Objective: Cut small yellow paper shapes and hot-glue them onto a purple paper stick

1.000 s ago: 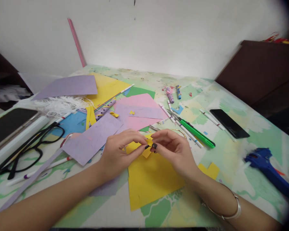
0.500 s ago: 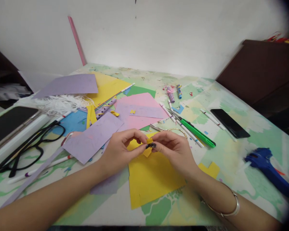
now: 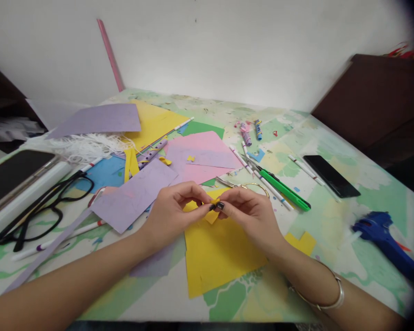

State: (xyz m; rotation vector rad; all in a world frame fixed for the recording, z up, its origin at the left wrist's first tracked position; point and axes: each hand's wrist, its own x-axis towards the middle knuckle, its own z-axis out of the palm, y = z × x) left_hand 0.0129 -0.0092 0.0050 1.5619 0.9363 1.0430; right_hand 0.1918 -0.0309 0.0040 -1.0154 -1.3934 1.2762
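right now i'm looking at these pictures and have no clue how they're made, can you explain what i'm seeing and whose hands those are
There is no machine at work here: these are a person's own bare hands. All three pictures come from one camera worn on the head, looking forward and down, taken moments apart; the last is now.

The left hand and the right hand meet at the fingertips, pinching a small yellow piece between them. Below lies a yellow sheet.

Around them on the patterned table are a pink sheet, purple sheets, black glasses, a green cutter, gold-handled scissors, a phone and a blue tool, probably a glue gun.
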